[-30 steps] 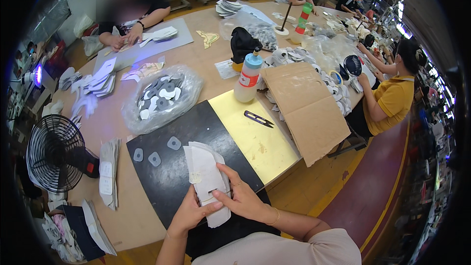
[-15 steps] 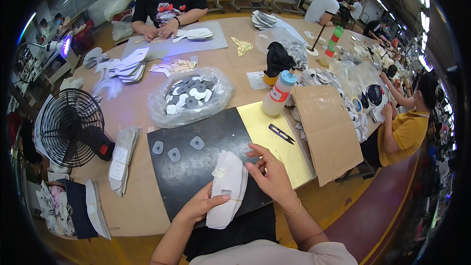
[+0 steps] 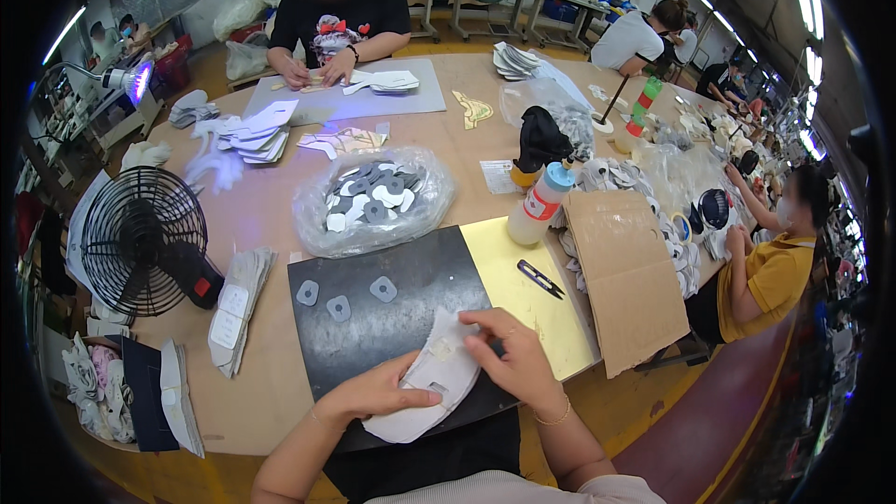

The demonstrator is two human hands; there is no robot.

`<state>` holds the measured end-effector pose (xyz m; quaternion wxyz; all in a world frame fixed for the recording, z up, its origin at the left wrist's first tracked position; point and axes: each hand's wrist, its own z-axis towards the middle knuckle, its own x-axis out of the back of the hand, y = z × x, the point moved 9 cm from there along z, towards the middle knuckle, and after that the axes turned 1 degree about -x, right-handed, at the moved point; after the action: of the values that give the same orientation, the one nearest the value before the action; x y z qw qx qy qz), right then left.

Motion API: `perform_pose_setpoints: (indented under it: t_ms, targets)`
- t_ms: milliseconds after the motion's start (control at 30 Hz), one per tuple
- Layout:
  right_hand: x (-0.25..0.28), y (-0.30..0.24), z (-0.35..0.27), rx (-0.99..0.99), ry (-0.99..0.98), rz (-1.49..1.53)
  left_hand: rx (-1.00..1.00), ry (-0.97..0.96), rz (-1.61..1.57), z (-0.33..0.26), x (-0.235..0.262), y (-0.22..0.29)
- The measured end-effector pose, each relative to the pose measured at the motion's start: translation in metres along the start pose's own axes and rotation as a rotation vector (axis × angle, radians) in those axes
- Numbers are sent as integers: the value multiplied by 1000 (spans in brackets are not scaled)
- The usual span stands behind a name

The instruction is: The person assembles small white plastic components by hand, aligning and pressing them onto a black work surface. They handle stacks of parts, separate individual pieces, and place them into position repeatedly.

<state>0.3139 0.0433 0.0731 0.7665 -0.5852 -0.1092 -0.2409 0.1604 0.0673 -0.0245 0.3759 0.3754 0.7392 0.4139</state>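
Note:
My left hand (image 3: 387,392) grips a bundle of white cut fabric pieces (image 3: 439,364), thumb across the top, near the board's front edge. A small pale label and a small rectangular patch show on the upper piece. Curled over the bundle's far right corner, my right hand (image 3: 511,355) has its fingertips and thumb at the edge. Beneath lies a black board (image 3: 373,341), with three small grey rounded pieces with dark centres, one of them a grey piece (image 3: 384,289), on its left half. Thread snips (image 3: 540,279) rest on the yellow sheet (image 3: 499,266) to the right.
Beyond the board sits a clear plastic bag (image 3: 373,201) of grey and white pieces. A bottle (image 3: 541,203) and a cardboard sheet (image 3: 623,275) stand right. Left are a black fan (image 3: 145,238) and another bundle (image 3: 238,313). Co-workers sit across and at right.
The bundle has tilted, its far end swinging right and its near end left. My right hand has come from beside it onto its far corner. The whole view has shifted slightly.

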Motion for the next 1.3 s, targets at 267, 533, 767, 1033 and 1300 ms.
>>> perform_pose_setpoints:
  t_ms: [267, 533, 767, 1033, 1300]
  targets:
    - [50, -1, 9, 69, 235, -5, 14, 29, 639, 13, 34, 43]
    - [0, 61, 73, -74, -11, 22, -295, 500, 1311, -18, 11, 89]
    - [-35, 144, 192, -71, 108, -216, -911, 136, 872, 21, -133, 88]
    - [-55, 139, 190, 25, 223, -514, -891, 140, 709, 9, -181, 86]
    - [-47, 129, 187, 35, 233, -579, -902, 364, 872, -12, -147, 109]
